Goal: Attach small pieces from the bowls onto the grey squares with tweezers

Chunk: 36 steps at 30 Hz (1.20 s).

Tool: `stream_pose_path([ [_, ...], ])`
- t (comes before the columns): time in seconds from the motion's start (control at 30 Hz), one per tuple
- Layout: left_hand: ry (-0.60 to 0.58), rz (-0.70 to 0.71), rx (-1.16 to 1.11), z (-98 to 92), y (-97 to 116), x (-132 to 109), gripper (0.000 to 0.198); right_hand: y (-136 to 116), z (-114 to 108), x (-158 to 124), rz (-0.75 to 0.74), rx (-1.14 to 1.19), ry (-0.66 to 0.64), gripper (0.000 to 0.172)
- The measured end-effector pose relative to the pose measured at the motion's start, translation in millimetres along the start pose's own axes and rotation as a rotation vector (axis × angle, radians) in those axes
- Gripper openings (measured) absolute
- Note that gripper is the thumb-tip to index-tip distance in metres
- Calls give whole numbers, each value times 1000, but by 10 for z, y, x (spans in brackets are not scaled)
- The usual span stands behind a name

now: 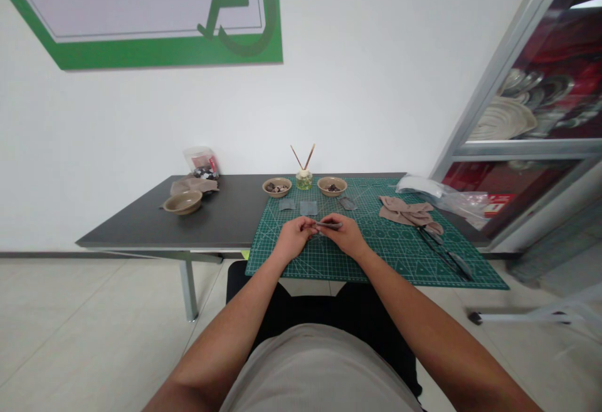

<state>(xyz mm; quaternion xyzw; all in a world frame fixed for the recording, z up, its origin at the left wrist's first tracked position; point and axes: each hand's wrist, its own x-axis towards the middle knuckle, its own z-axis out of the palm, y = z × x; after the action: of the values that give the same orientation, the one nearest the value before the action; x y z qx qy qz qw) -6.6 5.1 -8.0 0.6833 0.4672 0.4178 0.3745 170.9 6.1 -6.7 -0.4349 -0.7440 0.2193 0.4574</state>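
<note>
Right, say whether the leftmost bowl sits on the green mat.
No, the leftmost bowl stands left of the green mat, apart from it.

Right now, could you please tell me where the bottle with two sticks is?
In the middle of the head view, the bottle stands at the back of the green mat, between a left bowl and a right bowl.

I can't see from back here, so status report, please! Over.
Right fingers holding thin grey piece. Left fingers at its edge, grip unclear. Nearby: grey square flat on green mat, just beyond.
</note>
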Motion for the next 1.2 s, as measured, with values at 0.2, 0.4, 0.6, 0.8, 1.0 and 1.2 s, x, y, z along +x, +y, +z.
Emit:
stream_pose_path([
  [0.2,7,11,30,0,37,-8,13,0,10,-5,-20,-12,-11,9],
  [0.4,12,21,-16,-6,38,-9,13,21,35,-20,-61,2,2,9],
  [0.6,-9,8,-22,-4,62,-16,17,42,39,-12,-37,14,11,9],
  [0.8,-11,20,-34,-14,98,-28,15,30,33,-15,-51,-1,-12,10],
  [1.0,-26,28,-43,-24,47,-5,18,-8,24,-26,-37,29,-4,11],
  [1.2,-21,37,-1,-20,41,-5,20,1,15,-33,-16,22,10,9],
])
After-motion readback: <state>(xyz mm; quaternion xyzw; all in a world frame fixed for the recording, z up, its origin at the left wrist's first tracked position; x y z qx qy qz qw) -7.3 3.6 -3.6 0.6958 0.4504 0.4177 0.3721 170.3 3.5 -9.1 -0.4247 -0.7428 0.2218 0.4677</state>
